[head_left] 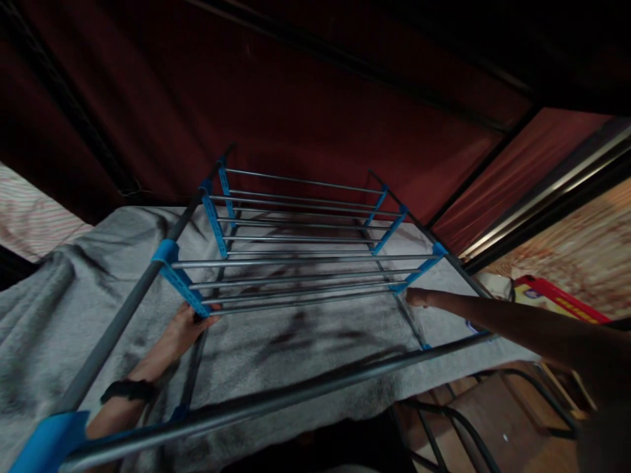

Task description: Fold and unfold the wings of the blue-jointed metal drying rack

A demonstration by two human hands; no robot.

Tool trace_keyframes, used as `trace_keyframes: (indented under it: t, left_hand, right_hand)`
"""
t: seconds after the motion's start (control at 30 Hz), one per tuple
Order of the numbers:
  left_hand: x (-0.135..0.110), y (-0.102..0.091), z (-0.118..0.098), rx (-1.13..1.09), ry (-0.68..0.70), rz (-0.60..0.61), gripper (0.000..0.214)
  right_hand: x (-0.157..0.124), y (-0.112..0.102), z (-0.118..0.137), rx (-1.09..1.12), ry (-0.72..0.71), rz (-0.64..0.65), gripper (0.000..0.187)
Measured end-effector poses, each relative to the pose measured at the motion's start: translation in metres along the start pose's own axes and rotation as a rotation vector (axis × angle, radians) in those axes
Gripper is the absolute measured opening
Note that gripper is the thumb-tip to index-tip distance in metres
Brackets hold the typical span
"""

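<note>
A shoe rack [303, 261] of grey metal tubes and blue plastic brackets lies on a grey blanket. My left hand [186, 326], with a dark band on its wrist, curls round the lower end of the near left blue bracket [185, 289]. Opposite it, my right hand [418, 297] is closed at the lower end of the near right blue bracket [419, 268]; its fingertips are partly hidden. Thin rods run between the brackets in several tiers. A thick front tube [296, 392] crosses close to me, with a blue corner joint [52, 441] at its left end.
The grey blanket [340, 335] spreads under the rack. Dark red cloth [315, 105] hangs behind, with dark bars across it. At right are a red and yellow box [557, 299] and a metal-framed chair [463, 420]. Striped cloth [39, 213] shows at far left.
</note>
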State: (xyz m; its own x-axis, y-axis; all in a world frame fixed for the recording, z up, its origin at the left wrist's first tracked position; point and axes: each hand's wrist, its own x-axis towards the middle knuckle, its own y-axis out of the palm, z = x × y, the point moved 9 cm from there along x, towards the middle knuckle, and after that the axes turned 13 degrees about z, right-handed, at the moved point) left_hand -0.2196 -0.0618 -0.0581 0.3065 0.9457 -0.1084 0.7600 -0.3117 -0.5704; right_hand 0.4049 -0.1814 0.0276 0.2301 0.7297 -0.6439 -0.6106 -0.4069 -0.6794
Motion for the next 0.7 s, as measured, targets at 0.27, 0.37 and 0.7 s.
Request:
trace_keyframes:
  t: [0.27, 0.37, 0.7]
  left_hand:
    - [0.001, -0.001, 0.003, 0.023, 0.008, -0.021, 0.051]
    - [0.003, -0.001, 0.006, 0.041, 0.018, -0.037, 0.048]
    - [0.002, 0.0, -0.002, 0.063, 0.046, -0.05, 0.036]
  right_hand:
    - [0.01, 0.016, -0.04, 0.484, 0.142, 0.028, 0.022]
    - [0.014, 0.021, -0.042, 0.587, 0.141, 0.032, 0.026]
    - [0.02, 0.022, -0.045, 0.67, 0.139, -0.016, 0.012]
